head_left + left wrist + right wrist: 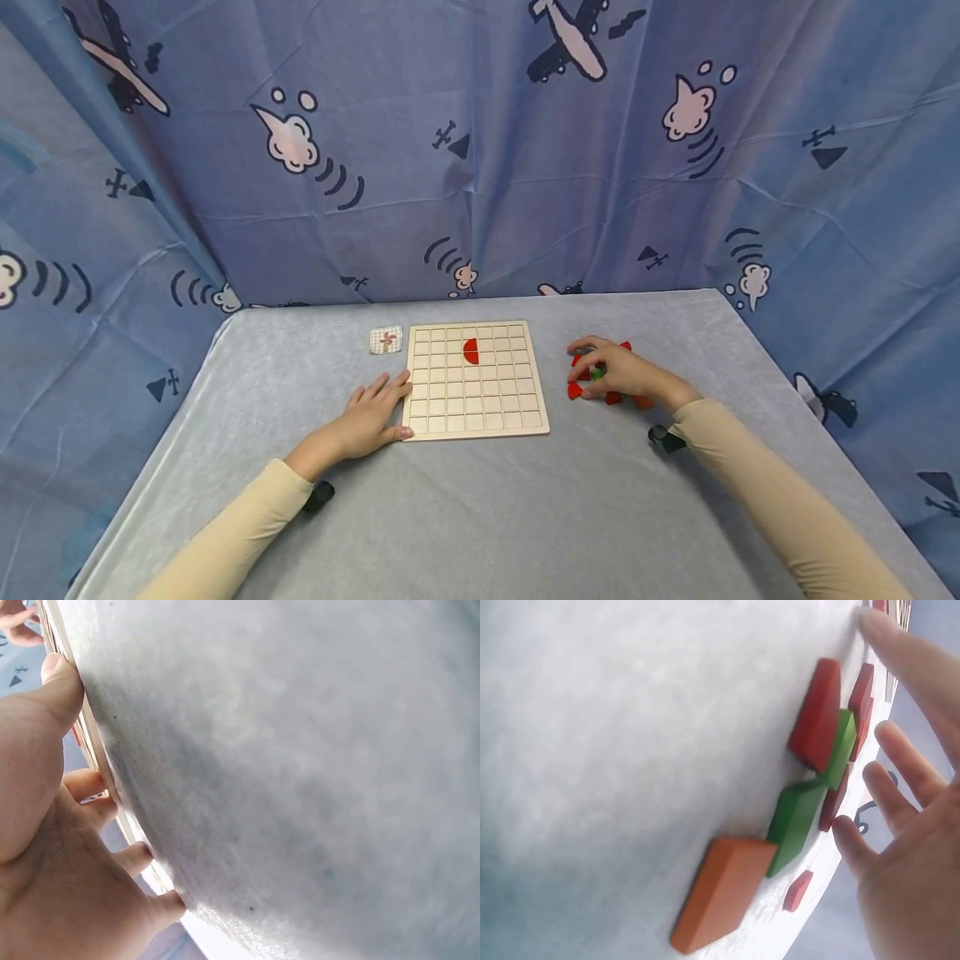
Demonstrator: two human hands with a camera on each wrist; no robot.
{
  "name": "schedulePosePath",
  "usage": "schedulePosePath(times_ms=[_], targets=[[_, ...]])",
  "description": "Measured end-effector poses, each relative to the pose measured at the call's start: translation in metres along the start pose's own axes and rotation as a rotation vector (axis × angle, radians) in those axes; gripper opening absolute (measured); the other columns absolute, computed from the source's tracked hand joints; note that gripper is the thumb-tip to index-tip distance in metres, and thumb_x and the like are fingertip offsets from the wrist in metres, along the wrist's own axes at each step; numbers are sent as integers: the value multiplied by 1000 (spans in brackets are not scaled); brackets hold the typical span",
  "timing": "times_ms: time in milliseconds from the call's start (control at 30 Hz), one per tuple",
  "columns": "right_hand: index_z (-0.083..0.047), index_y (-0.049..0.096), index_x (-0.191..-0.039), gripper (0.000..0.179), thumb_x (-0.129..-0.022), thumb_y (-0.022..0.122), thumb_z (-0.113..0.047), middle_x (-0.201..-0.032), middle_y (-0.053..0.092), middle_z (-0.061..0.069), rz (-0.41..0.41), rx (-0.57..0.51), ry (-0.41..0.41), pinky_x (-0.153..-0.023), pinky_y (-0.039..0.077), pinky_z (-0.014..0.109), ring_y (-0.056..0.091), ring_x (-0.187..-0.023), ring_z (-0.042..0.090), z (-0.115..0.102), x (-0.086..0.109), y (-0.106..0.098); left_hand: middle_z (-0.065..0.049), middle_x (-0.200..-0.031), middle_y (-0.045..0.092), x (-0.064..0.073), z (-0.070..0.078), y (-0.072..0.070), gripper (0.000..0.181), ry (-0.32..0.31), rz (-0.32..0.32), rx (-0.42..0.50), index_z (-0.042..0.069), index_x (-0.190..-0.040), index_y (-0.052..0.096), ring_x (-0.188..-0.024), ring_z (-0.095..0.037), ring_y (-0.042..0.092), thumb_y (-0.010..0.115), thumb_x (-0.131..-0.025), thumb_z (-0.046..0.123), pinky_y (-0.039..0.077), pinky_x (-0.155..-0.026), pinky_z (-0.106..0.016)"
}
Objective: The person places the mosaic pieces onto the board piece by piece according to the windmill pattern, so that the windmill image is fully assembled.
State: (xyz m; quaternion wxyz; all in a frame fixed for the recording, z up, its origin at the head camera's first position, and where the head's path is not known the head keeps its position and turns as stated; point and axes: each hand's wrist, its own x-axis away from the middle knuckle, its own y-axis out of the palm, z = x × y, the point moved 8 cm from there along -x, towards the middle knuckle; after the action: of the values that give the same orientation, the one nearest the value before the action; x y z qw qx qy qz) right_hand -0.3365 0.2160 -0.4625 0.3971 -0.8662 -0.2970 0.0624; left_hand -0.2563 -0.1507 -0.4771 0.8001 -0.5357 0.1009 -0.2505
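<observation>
A square wooden grid board lies on the table, with a red half-round shape in its upper middle. My left hand rests with spread fingers and thumb along the board's left edge; in the left wrist view, fingertips touch that edge. Right of the board, my right hand hovers with bent, parted fingers over loose blocks, partly hiding them. A red piece lies by its thumb and fingertips. Beneath the hand, the right wrist view shows an orange block, green block and red block.
A small card with a gridded flower-like picture lies beyond the left hand, beside the board's upper left corner. A grey cloth covers the table. Behind it hangs a blue curtain printed with planes and clouds.
</observation>
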Motion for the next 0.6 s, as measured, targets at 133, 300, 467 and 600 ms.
schedulePosePath(times_ms=[133,300,467,600], targets=[[-19,77,-97,21,-78,83,-13,-147,47,16,30,-5,-4,-106,41,57,39,-137,38,-3,-2,-1,-12,-167,16,0,0,-1,77,-5,-4,4,7,-155,30,-152,-46,14,62,-94,42,16,-113,-75],[-20,76,-97,20,-79,83,-15,-144,50,15,76,7,7,-105,42,53,44,-134,37,-6,-3,-2,-13,-167,16,0,0,-1,77,-5,-5,8,7,-154,30,-152,-46,14,62,-94,42,16,-113,-75],[-19,76,-102,24,-80,84,-18,-138,56,12,145,22,33,-94,46,43,53,-122,32,-9,-6,-3,-13,-167,16,1,1,-1,77,-5,-8,8,7,-154,30,-152,-46,14,62,-94,42,16,-113,-75],[-18,76,-105,26,-80,84,-20,-128,62,10,201,39,22,-94,51,45,59,-115,29,-15,-9,-2,-12,-167,16,0,0,0,76,-4,-6,15,7,-154,30,-153,-46,13,62,-94,42,15,-113,-75]])
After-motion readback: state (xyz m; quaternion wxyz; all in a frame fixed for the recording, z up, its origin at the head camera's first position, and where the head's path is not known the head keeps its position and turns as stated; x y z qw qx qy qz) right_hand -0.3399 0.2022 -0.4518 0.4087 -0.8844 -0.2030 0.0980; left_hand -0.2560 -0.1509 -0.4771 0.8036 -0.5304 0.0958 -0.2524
